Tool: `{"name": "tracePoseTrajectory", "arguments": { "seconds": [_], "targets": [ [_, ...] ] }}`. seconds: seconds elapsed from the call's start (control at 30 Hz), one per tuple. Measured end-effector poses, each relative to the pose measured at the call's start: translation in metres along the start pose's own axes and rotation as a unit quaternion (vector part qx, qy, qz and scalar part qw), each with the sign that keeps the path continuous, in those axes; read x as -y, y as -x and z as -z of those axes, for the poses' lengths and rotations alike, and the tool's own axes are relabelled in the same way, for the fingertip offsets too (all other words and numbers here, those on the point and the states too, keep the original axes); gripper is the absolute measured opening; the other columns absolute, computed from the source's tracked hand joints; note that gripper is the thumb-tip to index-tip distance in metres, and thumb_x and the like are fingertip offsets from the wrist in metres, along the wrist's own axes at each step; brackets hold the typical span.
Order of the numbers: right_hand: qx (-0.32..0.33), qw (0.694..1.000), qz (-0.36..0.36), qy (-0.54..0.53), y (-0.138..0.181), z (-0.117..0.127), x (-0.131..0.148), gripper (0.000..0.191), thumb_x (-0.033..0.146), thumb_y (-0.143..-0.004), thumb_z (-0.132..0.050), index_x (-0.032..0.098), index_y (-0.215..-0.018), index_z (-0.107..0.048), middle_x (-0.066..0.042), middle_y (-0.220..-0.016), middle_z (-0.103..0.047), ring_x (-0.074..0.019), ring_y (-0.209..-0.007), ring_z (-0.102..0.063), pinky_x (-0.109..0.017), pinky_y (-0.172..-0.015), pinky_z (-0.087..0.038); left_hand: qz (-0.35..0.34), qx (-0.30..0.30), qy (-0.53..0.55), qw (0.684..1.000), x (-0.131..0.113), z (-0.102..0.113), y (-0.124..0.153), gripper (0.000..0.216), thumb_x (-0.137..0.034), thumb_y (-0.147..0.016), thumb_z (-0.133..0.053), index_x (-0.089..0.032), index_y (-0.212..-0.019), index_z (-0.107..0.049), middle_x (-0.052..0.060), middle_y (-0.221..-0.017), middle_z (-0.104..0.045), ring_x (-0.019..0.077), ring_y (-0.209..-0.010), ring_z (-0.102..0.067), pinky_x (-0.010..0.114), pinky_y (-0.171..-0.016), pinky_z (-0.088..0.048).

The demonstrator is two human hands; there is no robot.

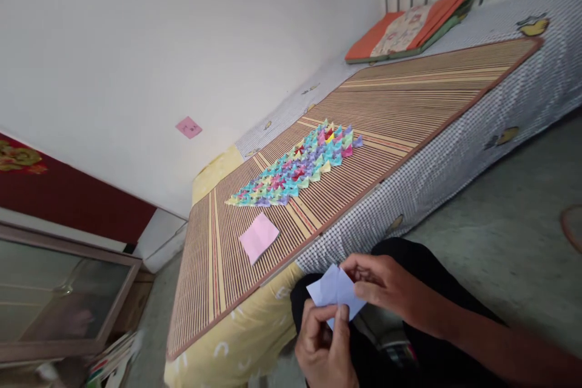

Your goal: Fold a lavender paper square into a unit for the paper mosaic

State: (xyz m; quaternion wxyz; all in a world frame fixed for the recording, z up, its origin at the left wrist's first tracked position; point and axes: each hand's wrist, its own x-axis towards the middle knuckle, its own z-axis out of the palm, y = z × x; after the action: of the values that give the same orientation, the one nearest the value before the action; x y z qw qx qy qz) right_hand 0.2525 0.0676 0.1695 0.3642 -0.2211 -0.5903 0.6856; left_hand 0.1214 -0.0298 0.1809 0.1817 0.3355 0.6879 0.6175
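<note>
Head view: both my left hand [324, 339] and right hand [386, 288] pinch a pale blue paper [335, 292] over my lap — close for creasing — beside the mat [409, 109] where folded pieces [297, 168] lie grouped.

A single view is given, taken from a camera worn on the head and aimed forward and down. The scene is tilted, so the bed with the striped bamboo mat [409, 103] runs diagonally from lower left to upper right. The left hand [325, 345] and right hand [386, 285] are seen close, at the bottom edge. The white wall [182, 42] fills the upper left; grey floor [500, 242] is seen at right.
</note>
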Motion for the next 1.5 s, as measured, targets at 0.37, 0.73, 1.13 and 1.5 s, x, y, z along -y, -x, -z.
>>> {"name": "tracePoseTrajectory", "arguments": {
  "seconds": [0.37,0.73,1.13,1.5],
  "targets": [
    [-0.031,0.999,-0.027,0.024,-0.003,-0.012,0.010,0.036,0.046,-0.088,-0.066,0.019,-0.069,-0.051,0.005,-0.062,-0.041,-0.0114,-0.060,-0.036,-0.025,-0.055,-0.030,0.163,0.058,0.195,0.966,-0.001,0.000,-0.005,0.048,-0.039,-0.070,-0.088,-0.020,-0.106,-0.062,0.004,-0.083,-0.073,0.0186,-0.077,-0.070,0.027,-0.072,-0.053],
    [-0.006,0.996,-0.001,0.088,-0.004,-0.003,0.007,0.027,0.035,-0.089,-0.061,0.018,-0.069,-0.056,0.005,-0.060,-0.044,-0.0108,-0.057,-0.039,-0.024,-0.053,-0.031,0.229,0.200,0.165,0.938,-0.005,0.000,-0.014,0.031,-0.039,-0.066,-0.089,-0.013,-0.075,-0.076,-0.001,-0.061,-0.063,0.0102,-0.057,-0.052,0.022,-0.058,-0.041],
    [-0.009,0.999,-0.018,0.047,-0.005,0.000,0.005,0.028,0.039,-0.088,-0.064,0.018,-0.071,-0.058,0.005,-0.061,-0.047,-0.0107,-0.057,-0.043,-0.023,-0.053,-0.033,0.200,0.211,0.110,0.951,0.005,-0.004,-0.009,0.032,-0.038,-0.071,-0.084,-0.010,-0.085,-0.079,0.006,-0.075,-0.074,0.0178,-0.069,-0.064,0.028,-0.070,-0.049],
    [-0.070,0.997,-0.001,0.037,-0.003,-0.001,0.009,0.026,0.036,-0.086,-0.066,0.019,-0.069,-0.056,0.005,-0.057,-0.050,-0.0104,-0.052,-0.045,-0.023,-0.050,-0.035,0.188,0.281,0.089,0.937,-0.006,-0.005,-0.003,0.032,-0.044,-0.083,-0.076,-0.012,-0.084,-0.079,0.010,-0.073,-0.077,0.0163,-0.057,-0.065,0.025,-0.057,-0.045]
  ]
}}
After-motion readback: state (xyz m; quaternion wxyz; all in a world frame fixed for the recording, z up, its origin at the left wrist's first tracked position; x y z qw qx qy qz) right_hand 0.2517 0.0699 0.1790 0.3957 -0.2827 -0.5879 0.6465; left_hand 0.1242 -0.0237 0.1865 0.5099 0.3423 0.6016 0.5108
